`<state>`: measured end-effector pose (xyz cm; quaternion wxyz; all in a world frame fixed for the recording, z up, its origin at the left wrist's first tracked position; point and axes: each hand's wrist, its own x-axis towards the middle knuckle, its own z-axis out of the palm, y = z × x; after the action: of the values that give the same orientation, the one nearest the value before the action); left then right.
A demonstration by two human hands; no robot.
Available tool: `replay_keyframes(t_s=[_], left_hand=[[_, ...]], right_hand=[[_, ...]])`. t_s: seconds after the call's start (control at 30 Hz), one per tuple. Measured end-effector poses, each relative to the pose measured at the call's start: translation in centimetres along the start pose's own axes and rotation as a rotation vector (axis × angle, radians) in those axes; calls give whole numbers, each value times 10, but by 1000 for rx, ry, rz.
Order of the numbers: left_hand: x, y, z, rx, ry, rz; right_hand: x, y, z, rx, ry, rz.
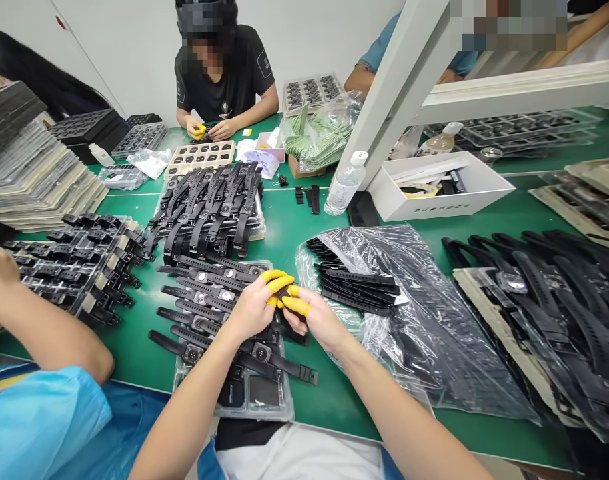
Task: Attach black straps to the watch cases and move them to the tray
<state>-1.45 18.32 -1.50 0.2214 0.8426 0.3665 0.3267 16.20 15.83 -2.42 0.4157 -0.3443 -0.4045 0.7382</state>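
Note:
Yellow finger covers sit on the fingertips of both my hands. My left hand [257, 303] and my right hand [314, 313] meet over the tray, pinching a small dark piece between them, seemingly a black smartwatch [283, 293]; the fingers hide most of it. Below and left of them, rows of black smartwatches [199, 323] with straps lie across a clear plastic tray [284, 407], some with their sensor backs up. Right of my hands, a bundle of black watch straps [357, 283] rests in an open clear plastic bag [414, 267].
Trays of watches [209, 207] stand ahead, left and right. A water bottle [341, 183] is beside a white box [434, 207]. Across the green table [279, 240] a person in black [224, 80] handles a piece. A co-worker's arm [54, 313] is close on the left.

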Motion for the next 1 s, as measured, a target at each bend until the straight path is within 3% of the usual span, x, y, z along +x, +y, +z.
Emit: replay_keyframes(t_s=[0.33, 0.47, 0.63, 1.0], left_hand=[[-1, 1, 1, 22, 20, -20], [-2, 4, -1, 33, -34, -32], [-1, 10, -7, -8, -88, 19], [1, 7, -7, 229, -165, 51]], right_hand=[[0, -6, 3, 224, 9, 42], [0, -5, 2, 291, 20, 34], [1, -4, 1, 269, 38, 14], [3, -3, 1, 136, 81, 65]])
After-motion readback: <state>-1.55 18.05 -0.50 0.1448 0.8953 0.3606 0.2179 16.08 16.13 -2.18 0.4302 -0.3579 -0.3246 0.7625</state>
